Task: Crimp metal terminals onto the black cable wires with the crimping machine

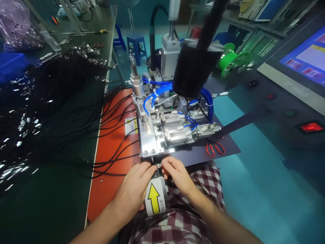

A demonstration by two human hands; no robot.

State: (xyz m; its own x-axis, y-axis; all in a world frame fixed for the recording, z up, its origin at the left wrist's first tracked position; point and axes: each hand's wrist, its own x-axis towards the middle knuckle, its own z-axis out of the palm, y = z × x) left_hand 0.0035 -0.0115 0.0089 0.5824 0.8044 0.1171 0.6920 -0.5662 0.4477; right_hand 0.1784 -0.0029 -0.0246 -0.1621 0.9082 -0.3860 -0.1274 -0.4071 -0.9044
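My left hand [134, 184] is closed on the end of a black cable [115, 174] at the front edge of the machine [152, 142]. Fine coloured wires [159, 165] stick out past its fingertips. Close by on the right, my right hand [175, 171] pinches the tips of these wires between thumb and finger. Both hands are just above a white label with a yellow arrow [154, 198]. More black cables [119, 135] run side by side over the orange plate into the machine's left side.
A heap of black cables with shiny metal ends [58, 78] covers the dark bench on the left. Red-handled scissors [215, 149] lie on the grey plate. A black cylinder [195, 67] hangs over the machine. A screen [307, 57] stands at right, a green spool [228, 59] behind.
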